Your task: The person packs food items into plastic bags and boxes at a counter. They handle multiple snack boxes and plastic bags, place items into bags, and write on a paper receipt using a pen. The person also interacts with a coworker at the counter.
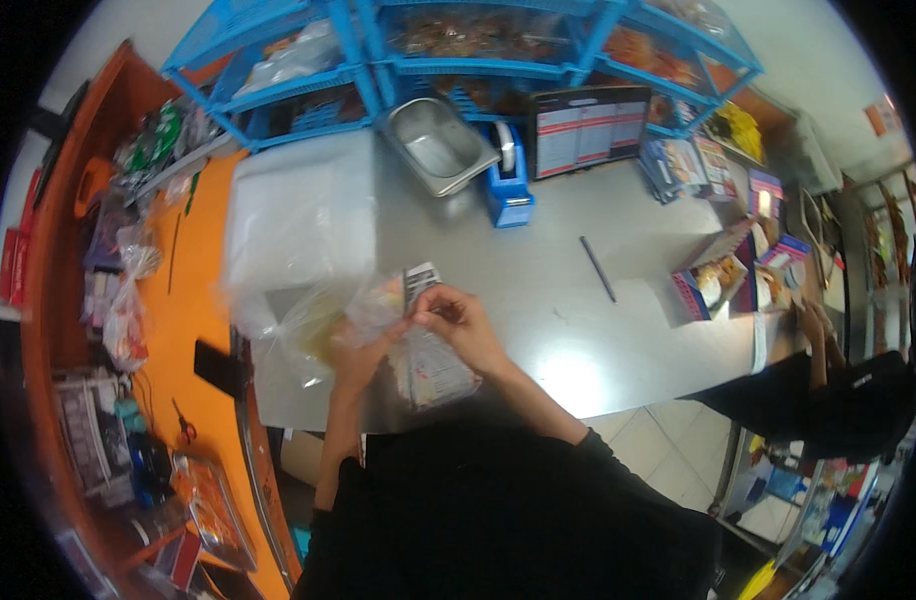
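My left hand (360, 356) and my right hand (462, 322) meet near the front of the steel table. Between them is a clear plastic bag (379, 304), blurred, which the left hand grips. My right thumb and forefinger pinch what looks like its edge, though the exact contact is hard to see. A printed packet in clear plastic (439, 379) lies below my wrists, by the table's front edge. Just left of my left hand sits a clear bag with yellowish contents (312, 330). Behind it lies a stack of clear plastic bags (300, 210).
On the steel table (503, 315) are a metal pan (435, 142), a blue tape dispenser (509, 187), a tablet (591, 135), a pen (598, 268) and open food boxes (709, 281). Blue racks (473, 67) stand behind. A co-worker (825, 397) is at right. Scissors (185, 427) lie left.
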Action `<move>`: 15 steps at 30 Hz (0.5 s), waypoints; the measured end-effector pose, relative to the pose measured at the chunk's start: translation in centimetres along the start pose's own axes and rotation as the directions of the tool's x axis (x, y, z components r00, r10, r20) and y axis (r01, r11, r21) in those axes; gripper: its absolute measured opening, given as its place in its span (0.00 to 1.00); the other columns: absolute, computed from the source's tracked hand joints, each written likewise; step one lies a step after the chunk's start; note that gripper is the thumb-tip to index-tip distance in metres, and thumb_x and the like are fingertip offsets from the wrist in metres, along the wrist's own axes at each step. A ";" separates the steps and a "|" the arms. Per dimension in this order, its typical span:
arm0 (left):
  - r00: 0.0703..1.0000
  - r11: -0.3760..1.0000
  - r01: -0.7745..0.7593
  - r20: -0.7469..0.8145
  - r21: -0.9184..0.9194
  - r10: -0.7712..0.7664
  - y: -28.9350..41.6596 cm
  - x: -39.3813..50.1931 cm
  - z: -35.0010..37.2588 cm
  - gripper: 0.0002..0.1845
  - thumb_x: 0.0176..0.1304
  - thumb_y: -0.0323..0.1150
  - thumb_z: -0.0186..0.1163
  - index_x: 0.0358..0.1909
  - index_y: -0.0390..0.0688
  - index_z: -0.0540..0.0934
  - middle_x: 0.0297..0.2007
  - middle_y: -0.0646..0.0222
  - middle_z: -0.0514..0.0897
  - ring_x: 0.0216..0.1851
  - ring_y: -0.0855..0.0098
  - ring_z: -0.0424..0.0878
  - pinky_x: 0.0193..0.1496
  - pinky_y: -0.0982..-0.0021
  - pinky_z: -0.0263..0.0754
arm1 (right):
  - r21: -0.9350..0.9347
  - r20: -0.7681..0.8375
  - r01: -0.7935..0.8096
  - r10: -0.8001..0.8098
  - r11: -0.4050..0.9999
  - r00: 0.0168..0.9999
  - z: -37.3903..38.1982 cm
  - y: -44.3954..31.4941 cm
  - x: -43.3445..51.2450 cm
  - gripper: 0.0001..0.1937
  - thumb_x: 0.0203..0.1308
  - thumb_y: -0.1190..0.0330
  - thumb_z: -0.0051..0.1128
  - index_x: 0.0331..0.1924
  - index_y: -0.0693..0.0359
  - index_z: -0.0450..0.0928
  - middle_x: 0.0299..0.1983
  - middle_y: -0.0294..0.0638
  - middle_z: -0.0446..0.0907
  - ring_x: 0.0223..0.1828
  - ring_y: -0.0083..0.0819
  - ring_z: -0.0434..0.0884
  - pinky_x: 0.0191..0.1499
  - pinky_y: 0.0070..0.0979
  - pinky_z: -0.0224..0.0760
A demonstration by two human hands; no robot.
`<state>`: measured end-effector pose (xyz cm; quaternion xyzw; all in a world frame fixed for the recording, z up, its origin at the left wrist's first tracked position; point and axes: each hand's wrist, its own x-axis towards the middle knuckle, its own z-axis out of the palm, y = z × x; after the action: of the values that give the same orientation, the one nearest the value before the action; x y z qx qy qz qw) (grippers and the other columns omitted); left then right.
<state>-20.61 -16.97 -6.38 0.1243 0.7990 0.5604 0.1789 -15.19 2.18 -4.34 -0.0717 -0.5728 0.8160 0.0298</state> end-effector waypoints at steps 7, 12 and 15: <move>0.988 0.970 -0.023 -0.156 -0.244 -0.016 3.3 -0.4 1.2 0.11 0.63 0.33 0.70 0.42 0.36 0.86 0.37 0.68 0.89 0.39 0.75 0.85 0.45 0.72 0.78 | 0.166 0.033 -0.090 0.086 0.982 0.996 0.9 -1.0 -0.6 0.18 0.58 0.80 0.68 0.48 0.63 0.70 0.28 0.36 0.83 0.35 0.21 0.83 0.41 0.20 0.73; 0.991 0.973 -0.098 -0.111 -0.211 0.076 2.3 -0.1 0.9 0.09 0.65 0.30 0.68 0.43 0.35 0.86 0.38 0.67 0.89 0.40 0.75 0.85 0.47 0.72 0.78 | 0.160 0.020 -0.087 0.085 0.983 0.996 0.6 -0.2 -0.1 0.23 0.57 0.80 0.69 0.51 0.62 0.65 0.28 0.38 0.83 0.34 0.22 0.84 0.40 0.21 0.74; 0.991 0.966 -0.075 -0.125 -0.245 0.046 3.4 -0.1 1.1 0.10 0.64 0.29 0.68 0.44 0.35 0.86 0.38 0.67 0.89 0.40 0.75 0.85 0.47 0.72 0.78 | 0.136 0.020 -0.092 0.090 0.986 0.996 0.5 -0.2 -0.1 0.23 0.58 0.81 0.68 0.52 0.63 0.65 0.29 0.41 0.84 0.36 0.23 0.85 0.44 0.22 0.76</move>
<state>-20.05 -14.92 -3.56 0.0918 0.7272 0.6680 0.1283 -15.18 1.74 -3.94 -0.0897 -0.5117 0.8544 -0.0067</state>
